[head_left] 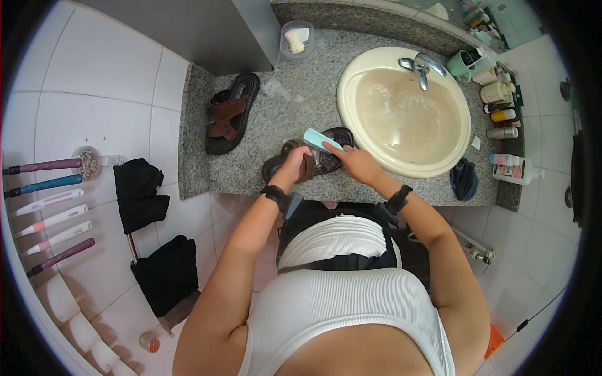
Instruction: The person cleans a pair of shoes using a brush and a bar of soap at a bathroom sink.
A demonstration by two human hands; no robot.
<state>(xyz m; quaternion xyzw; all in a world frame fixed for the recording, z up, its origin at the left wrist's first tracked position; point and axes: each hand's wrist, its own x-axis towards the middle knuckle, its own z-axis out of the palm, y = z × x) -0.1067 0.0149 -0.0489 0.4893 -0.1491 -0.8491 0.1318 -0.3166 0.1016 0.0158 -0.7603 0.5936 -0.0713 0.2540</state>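
Observation:
A brown strapped sandal [326,163] lies aslant on the counter, close to the left side of the sink. My left hand [292,167] is closed around its brown strap. In my right hand [360,165] is a light-blue scrubbing brush [318,139], held over the sandal, its bristles hidden beneath it. The fingers of that hand wrap the brush's near end. The matching sandal [232,114] rests by itself farther left, next to the counter's raised edge.
A cream oval sink [343,94] with water in it has a chrome faucet [421,67]. Bottles [498,93] line the right edge, near a dark crumpled cloth [463,179]. A soap dish [286,47] stands at the back. Toothbrushes [53,218] and black cloths [164,274] hang on the left wall.

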